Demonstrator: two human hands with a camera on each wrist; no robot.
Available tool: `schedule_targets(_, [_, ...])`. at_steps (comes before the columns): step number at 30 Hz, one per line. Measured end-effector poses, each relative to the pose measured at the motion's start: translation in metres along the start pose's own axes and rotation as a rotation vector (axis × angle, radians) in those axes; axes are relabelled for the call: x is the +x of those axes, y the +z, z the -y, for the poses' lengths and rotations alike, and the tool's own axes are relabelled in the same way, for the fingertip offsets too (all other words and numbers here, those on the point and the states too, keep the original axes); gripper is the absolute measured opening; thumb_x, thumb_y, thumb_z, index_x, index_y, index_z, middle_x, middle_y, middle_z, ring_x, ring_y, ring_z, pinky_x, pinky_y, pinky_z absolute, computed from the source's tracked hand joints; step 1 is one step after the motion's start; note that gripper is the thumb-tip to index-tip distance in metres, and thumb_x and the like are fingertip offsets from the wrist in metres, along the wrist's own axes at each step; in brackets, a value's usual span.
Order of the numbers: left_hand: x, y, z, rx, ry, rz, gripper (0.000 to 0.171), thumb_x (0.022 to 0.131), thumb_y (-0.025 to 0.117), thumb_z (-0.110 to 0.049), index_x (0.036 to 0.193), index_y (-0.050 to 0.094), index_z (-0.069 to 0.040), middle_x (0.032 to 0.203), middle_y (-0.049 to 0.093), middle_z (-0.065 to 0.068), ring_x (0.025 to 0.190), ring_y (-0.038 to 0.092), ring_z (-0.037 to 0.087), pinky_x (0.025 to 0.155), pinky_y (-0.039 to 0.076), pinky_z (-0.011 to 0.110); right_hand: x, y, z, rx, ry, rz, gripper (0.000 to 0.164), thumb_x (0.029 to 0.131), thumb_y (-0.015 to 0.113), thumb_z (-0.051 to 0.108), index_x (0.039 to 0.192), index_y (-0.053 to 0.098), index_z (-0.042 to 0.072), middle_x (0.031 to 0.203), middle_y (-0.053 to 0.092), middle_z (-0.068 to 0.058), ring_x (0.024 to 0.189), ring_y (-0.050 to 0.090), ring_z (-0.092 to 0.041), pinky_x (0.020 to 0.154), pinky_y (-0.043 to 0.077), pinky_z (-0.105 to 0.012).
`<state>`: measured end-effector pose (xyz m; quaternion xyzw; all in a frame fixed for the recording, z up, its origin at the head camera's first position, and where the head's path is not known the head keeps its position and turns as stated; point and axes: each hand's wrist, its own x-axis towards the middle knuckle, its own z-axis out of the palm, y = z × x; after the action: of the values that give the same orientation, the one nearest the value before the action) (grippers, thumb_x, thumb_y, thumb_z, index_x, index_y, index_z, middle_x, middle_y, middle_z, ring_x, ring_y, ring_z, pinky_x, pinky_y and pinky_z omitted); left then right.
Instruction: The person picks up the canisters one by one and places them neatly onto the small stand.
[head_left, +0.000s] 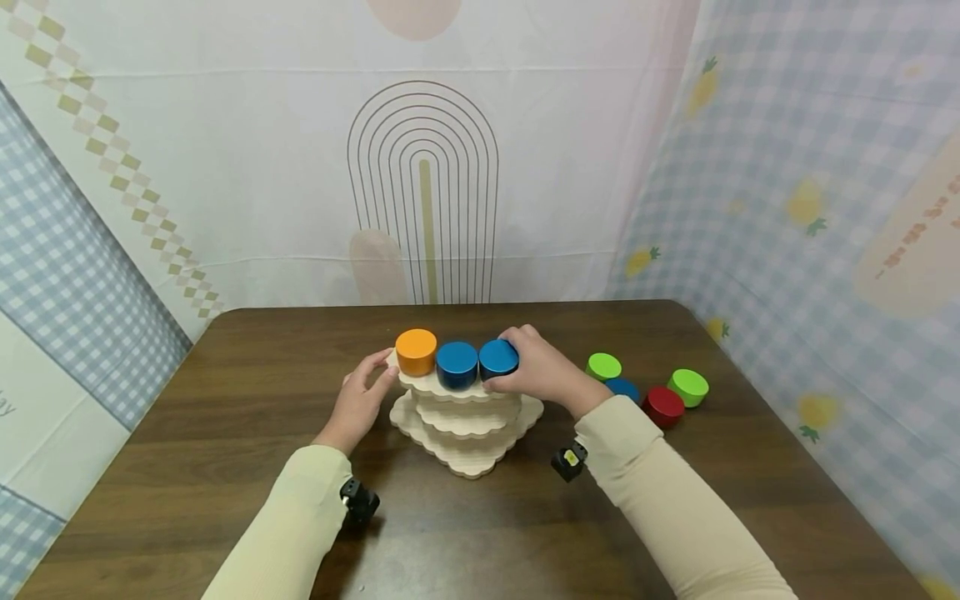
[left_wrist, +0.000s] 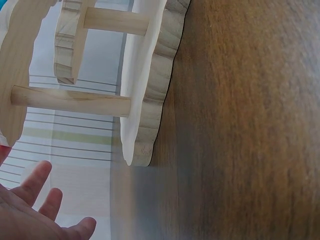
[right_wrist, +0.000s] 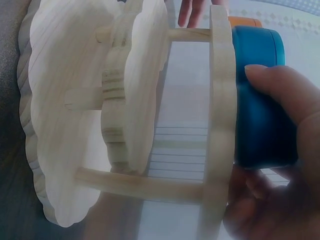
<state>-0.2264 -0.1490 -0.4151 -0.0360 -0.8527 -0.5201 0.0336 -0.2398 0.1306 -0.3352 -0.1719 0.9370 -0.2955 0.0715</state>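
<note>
A wooden tiered stand (head_left: 467,450) with scalloped edges stands on the table. Along its top tier sit an orange round tin (head_left: 416,352) and two blue ones side by side. My right hand (head_left: 538,372) grips the blue round tin (head_left: 499,357) at the right end, thumb on the near side and fingers behind; in the right wrist view this tin (right_wrist: 262,120) rests against the tier. Next to it is the middle blue tin (head_left: 457,365). At the tier's left end my left hand (head_left: 354,406) touches the edge with extended fingers; other fingers (left_wrist: 37,180) spread below the tier.
To the right of the stand, partly behind my right forearm, lie two green tins (head_left: 687,387), a red tin (head_left: 663,407) and another blue tin (head_left: 622,388). A brown wooden table (head_left: 262,400) carries everything, with a patterned cloth (head_left: 555,167) hanging behind.
</note>
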Motion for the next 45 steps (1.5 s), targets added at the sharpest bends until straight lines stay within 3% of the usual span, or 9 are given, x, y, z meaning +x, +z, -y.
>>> schedule_targets(11, [-0.001,0.001,0.001,-0.007,-0.02,0.007,0.051,0.101,0.048,-0.04,0.145,0.041,-0.014,0.144,0.044,0.017,0.138,0.023,0.038,0.11,0.018,0.063,0.004,0.002,0.0,-0.018,0.009,0.018,0.07,0.077,0.079,0.036,0.131,0.049,0.004,0.127,0.046,-0.017,0.113,0.052,-0.03,0.096,0.046,-0.046])
schedule_targets(17, [-0.002,0.001,0.001,-0.002,-0.016,-0.002,0.052,0.101,0.048,-0.04,0.145,0.041,-0.013,0.144,0.044,0.019,0.138,0.023,0.039,0.109,0.018,0.063,0.002,0.003,-0.002,-0.013,-0.003,0.019,0.08,0.075,0.081,0.038,0.139,0.045,0.007,0.133,0.044,-0.017,0.119,0.05,-0.031,0.099,0.044,-0.048])
schedule_targets(27, [-0.002,-0.001,-0.001,-0.001,-0.017,-0.001,0.053,0.101,0.047,-0.04,0.145,0.041,-0.012,0.144,0.043,0.019,0.138,0.023,0.039,0.109,0.019,0.062,-0.021,-0.007,-0.014,-0.082,-0.091,-0.107,0.088,0.076,0.08,0.042,0.148,0.037,0.015,0.145,0.036,-0.015,0.129,0.04,-0.034,0.099,0.041,-0.053])
schedule_targets(35, [-0.003,0.0,0.0,-0.003,-0.02,0.003,0.053,0.101,0.047,-0.041,0.145,0.041,-0.012,0.144,0.043,0.02,0.137,0.023,0.04,0.109,0.019,0.063,-0.037,-0.008,-0.042,-0.194,-0.148,-0.256,0.086,0.079,0.077,0.046,0.148,0.037,0.012,0.146,0.036,-0.017,0.132,0.037,-0.036,0.097,0.043,-0.054])
schedule_targets(45, [0.0,0.001,0.002,-0.012,-0.015,0.005,0.053,0.1,0.047,-0.042,0.145,0.041,-0.013,0.144,0.043,0.019,0.137,0.023,0.039,0.109,0.019,0.063,-0.068,-0.015,-0.093,-0.204,-0.03,-0.289,0.09,0.08,0.073,0.052,0.149,0.033,0.01,0.147,0.032,-0.02,0.132,0.034,-0.04,0.097,0.042,-0.058])
